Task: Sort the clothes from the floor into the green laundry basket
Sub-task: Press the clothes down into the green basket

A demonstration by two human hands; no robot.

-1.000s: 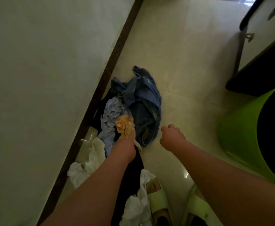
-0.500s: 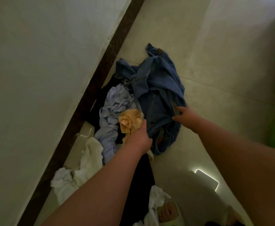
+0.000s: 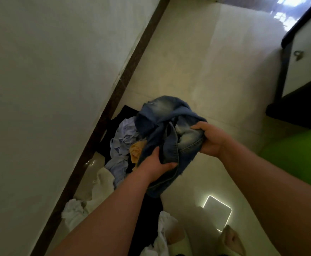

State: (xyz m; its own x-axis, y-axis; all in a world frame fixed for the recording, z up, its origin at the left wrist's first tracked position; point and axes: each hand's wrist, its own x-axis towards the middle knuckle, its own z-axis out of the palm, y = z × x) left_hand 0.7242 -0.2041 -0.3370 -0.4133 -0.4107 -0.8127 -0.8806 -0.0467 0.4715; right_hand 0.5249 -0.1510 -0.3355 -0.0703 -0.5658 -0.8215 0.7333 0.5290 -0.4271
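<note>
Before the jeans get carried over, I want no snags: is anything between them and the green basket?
Nothing visible: the jeans, held by the left hand and the right hand, face only bare floor toward the green basket.

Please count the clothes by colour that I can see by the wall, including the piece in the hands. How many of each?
Blue denim: 1, the jeans, held by both hands
Pale lilac: 1, shirt
Orange: 1, small cloth
White: 3 bundles, possibly joined
Black: 1, cloth lying under the others
Total: 7
</note>
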